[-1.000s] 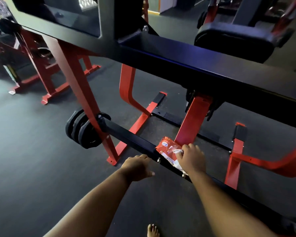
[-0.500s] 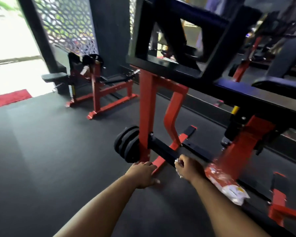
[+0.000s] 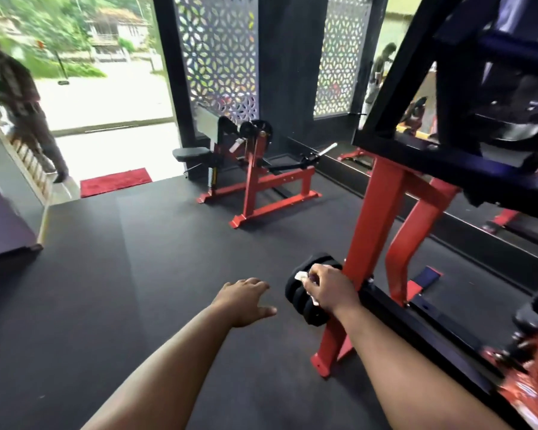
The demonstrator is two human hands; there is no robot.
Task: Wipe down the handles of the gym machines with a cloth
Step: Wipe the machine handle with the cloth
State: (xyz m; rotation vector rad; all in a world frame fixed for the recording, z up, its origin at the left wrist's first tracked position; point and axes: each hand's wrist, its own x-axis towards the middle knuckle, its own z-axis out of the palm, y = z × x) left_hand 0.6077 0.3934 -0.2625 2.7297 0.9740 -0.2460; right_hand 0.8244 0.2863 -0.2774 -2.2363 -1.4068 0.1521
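Your right hand [image 3: 330, 290] pinches a soft, light white cloth [image 3: 301, 276] against the stacked black weight plates [image 3: 305, 301] beside the red upright [image 3: 367, 240], best held bunched in your fingers, while your left hand [image 3: 246, 301] hovers spread above the floor.

The white cloth [image 3: 302, 277] is mostly hidden under the right hand [image 3: 331, 290].

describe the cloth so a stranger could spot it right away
Find the nearest red upright and the black weight plates at its foot. The right hand presses on them, and the cloth is the small white scrap peeking from its fingers.
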